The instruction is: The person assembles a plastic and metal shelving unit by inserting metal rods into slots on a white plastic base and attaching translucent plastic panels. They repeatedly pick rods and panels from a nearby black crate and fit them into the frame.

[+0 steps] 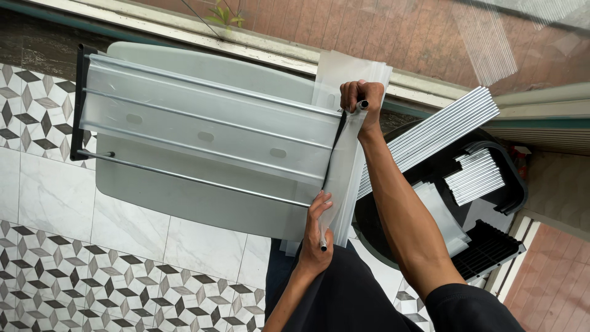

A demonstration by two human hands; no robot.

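I see left hand (314,243) fingers closed on the metal rod's (344,166) lower end; right hand (361,98) fisted on its top | risk: plastic sleeve (344,184) could tear if rod twists

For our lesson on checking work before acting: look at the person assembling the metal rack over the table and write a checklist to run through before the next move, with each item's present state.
1. Left hand grips the near end of the side rail: ok.
2. Right hand grips the far end of the same rail: ok.
3. Rack rests on the grey table: ok.
4. Black end piece sits on the rods' far ends: ok.
5. Every rod seated in the side rail: cannot tell, plastic wrap hides the joints.
6. Spare metal rods within reach on the black tub: ok.
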